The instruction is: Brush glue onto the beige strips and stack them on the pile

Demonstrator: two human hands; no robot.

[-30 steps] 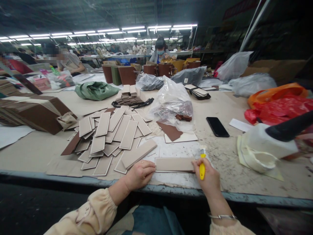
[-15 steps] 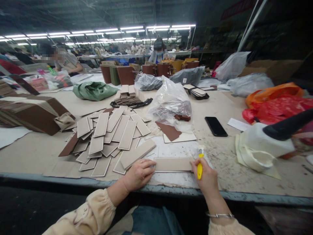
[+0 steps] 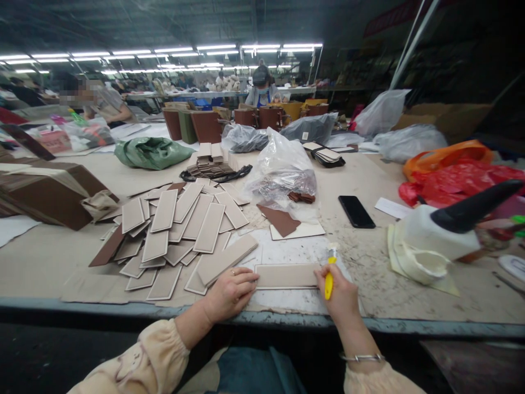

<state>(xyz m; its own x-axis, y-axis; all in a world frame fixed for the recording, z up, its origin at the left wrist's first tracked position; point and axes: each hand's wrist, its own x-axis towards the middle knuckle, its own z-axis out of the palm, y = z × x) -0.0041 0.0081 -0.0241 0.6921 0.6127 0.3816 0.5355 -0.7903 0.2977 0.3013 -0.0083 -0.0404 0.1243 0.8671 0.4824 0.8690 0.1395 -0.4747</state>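
Observation:
A flat beige rectangular panel with a pale border lies on a white sheet by the table's front edge. My left hand is closed at its left end, fingertips gripping the corner. At the opposite end, my right hand pinches the panel's edge while also holding a yellow-handled brush, bristles pointing away from me. Just beyond my left hand a slanted stack of plain beige strips rests against a loose heap of bordered panels.
To the right stand a white plastic container with a black spout and a roll of pale tape. A phone, a brown scrap and a clear plastic bag lie farther back. Brown bundled pieces sit at left.
The view has shifted slightly, moving the scene a little to the left. Both hands keep their places at the panel's ends, and the brush stays in my right hand.

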